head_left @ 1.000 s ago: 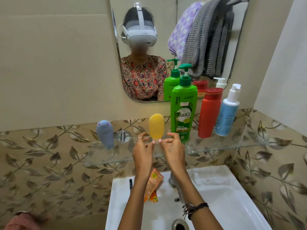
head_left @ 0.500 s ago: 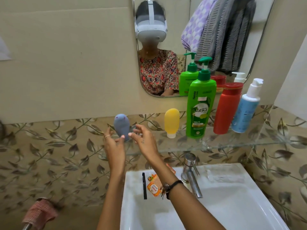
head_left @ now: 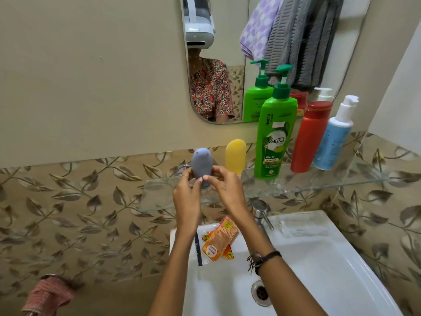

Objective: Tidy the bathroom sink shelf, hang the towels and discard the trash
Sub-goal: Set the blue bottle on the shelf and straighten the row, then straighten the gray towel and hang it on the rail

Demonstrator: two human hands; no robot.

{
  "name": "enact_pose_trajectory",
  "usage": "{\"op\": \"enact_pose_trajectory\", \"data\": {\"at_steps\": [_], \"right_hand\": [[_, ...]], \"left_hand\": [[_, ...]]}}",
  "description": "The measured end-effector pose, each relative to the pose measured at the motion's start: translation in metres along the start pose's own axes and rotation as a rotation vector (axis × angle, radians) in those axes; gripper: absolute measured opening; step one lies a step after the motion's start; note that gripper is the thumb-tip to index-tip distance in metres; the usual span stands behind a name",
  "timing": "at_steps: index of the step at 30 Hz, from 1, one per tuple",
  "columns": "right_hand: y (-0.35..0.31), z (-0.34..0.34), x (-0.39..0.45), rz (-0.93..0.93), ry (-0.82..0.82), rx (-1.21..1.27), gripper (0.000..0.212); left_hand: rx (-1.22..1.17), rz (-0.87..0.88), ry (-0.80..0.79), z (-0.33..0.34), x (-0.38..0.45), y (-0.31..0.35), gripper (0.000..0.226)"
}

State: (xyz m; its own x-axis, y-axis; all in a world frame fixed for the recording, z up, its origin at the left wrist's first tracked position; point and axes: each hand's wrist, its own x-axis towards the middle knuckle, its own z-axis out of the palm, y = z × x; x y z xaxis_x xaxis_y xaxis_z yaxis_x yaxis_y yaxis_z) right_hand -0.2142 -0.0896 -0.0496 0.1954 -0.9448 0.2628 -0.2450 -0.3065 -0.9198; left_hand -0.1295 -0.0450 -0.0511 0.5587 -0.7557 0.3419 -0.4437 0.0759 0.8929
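**Both hands on the grey bottle at the shelf**

I read "Vatika", "Henna" and "HEALTH SHAMPOO" on the green pump bottle (head_left: 274, 137). Beside it stand a plain red bottle (head_left: 308, 137) and a blue bottle (head_left: 332, 137) with a white pump; its print is too blurred for me to read. The orange sachets (head_left: 218, 244) on the sink (head_left: 319, 258) rim carry small writing I can't make out.

The glass shelf (head_left: 319, 182) is clear with a greenish edge. The yellow bottle (head_left: 235, 156) is smooth and rounded, standing cap down.

My left hand (head_left: 186, 199) and right hand (head_left: 227, 190) pinch the soft grey bottle (head_left: 201, 165) from either side, over the shelf's left part. Half a second ago the fingers were just short of it, still open. A pink checked cloth (head_left: 47, 295) hangs low left.
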Motion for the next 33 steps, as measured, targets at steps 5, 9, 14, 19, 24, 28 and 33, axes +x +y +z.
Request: {"op": "enact_pose_trajectory", "data": {"at_steps": [5, 9, 14, 19, 24, 28, 33], "right_hand": [[0.0, -0.002, 0.003, -0.009, 0.071, -0.118, 0.03], [0.002, 0.004, -0.001, 0.006, 0.112, -0.214, 0.028], [0.001, 0.004, -0.008, -0.035, 0.132, -0.279, 0.026], [0.001, 0.0, -0.012, -0.032, 0.159, -0.226, 0.028], [0.001, -0.003, -0.022, -0.072, 0.191, -0.135, 0.021], [0.0, -0.016, -0.039, -0.136, 0.274, -0.124, 0.012], [-0.018, -0.069, -0.067, -0.198, 0.368, -0.149, 0.01]], "left_hand": [[0.055, 0.013, 0.021, 0.011, 0.004, 0.004, 0.026], [0.063, 0.042, 0.004, 0.011, 0.006, -0.001, 0.027], [0.083, 0.047, 0.003, 0.013, 0.005, -0.002, 0.026], [0.11, 0.051, 0.024, 0.01, -0.001, 0.0, 0.035], [0.019, 0.101, 0.151, 0.005, -0.019, 0.007, 0.024], [-0.07, 0.174, 0.12, 0.014, -0.044, 0.011, 0.012], [-0.279, 0.194, -0.045, 0.042, -0.074, 0.053, 0.008]]}}
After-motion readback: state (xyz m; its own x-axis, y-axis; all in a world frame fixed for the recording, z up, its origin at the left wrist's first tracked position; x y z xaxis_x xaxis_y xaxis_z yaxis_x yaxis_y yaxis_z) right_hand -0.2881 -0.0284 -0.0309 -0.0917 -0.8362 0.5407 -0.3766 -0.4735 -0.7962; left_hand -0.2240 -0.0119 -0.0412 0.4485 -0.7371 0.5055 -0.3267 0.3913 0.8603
